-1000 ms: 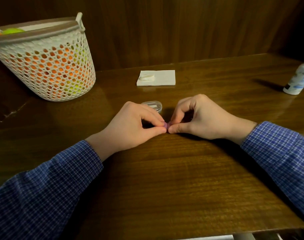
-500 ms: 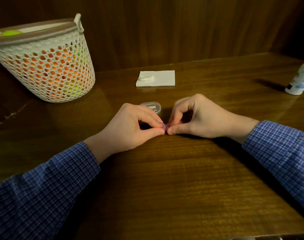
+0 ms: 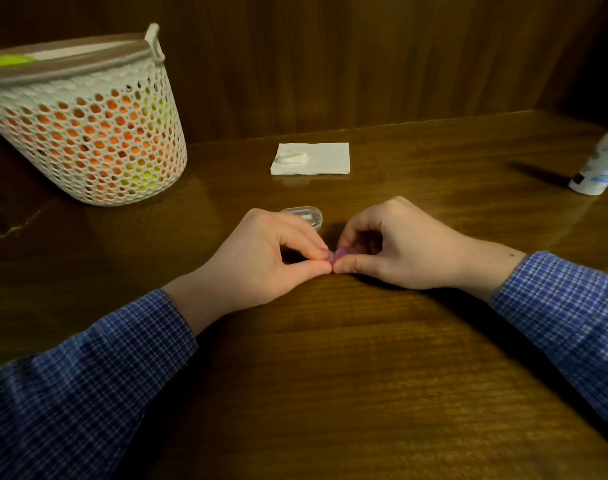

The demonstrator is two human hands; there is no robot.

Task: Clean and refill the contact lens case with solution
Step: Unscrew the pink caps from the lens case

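Both hands are pinching a small purple contact lens case (image 3: 338,255) at table centre: left hand (image 3: 261,258) and right hand (image 3: 399,247) are curling thumb and forefinger around it. Solution bottle (image 3: 598,164) is standing at two o'clock.

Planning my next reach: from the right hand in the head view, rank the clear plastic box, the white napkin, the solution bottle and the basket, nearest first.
From the right hand:
1. Clear plastic box, just beyond the fingers.
2. White napkin, farther back, centre.
3. Solution bottle, far right edge.
4. Basket, far left.
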